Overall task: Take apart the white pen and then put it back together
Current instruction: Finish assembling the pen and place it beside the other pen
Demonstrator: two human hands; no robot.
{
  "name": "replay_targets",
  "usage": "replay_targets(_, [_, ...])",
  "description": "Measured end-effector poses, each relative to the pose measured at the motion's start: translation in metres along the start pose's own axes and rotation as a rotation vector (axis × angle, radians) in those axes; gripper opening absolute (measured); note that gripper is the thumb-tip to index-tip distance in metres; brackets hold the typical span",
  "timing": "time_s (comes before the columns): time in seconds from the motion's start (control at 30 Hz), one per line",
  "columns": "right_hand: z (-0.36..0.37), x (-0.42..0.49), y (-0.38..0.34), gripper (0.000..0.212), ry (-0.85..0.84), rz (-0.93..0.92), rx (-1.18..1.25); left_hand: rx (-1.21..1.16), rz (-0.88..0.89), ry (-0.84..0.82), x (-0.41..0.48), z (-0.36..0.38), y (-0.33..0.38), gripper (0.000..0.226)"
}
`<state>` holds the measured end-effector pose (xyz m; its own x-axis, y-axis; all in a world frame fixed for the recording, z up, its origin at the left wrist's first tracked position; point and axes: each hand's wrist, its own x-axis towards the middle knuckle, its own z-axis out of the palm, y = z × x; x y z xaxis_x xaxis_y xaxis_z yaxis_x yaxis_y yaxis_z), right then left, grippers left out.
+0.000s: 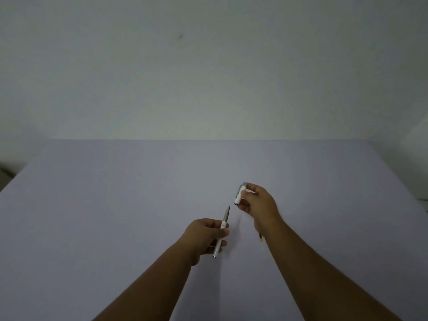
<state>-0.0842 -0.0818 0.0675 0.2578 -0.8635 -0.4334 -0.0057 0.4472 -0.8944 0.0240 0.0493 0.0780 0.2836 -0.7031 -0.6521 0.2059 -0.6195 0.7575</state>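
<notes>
Two pieces of the white pen are in the air above the pale table [115,205], one in each hand. The left hand [205,235] is curled around the pen body [221,232], thumb and fingers pinching it near the middle, with the grey pointed tip aimed up and away toward the other hand. The right hand [257,202] pinches the short white cap [239,194] between thumb and fingertips (a metal clip shows at its far end), its open mouth turned down toward the tip. The two parts are near each other but apart — a clear gap lies between tip and cap. Whether this is the cap just pulled off or about to go back on cannot be told from this view alone; either way the pen is separated now. A small dark and yellow thing [261,237] peeks out beside the right wrist, too hidden to name. If reassembly is next, the move calls for lining up the cap's mouth with the tip along one axis — then a straight push until it seats.
</notes>
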Motion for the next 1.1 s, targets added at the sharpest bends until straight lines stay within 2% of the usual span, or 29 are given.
replay_targets(0.37, [-0.008,-0.045,-0.011,0.025,-0.223,0.005,-0.103,-0.002,0.061,-0.028,-0.023,0.011,0.008,0.016])
replay_targets(0.67, [-0.009,-0.058,-0.001,0.017,-0.241,-0.029,-0.251,-0.013,0.033,0.000,-0.021,0.014,-0.001,0.009])
replay_targets(1.1, [-0.015,-0.042,0.012,0.016,-0.261,-0.011,-0.226,-0.049,-0.011,-0.029,-0.007,0.014,-0.006,0.008])
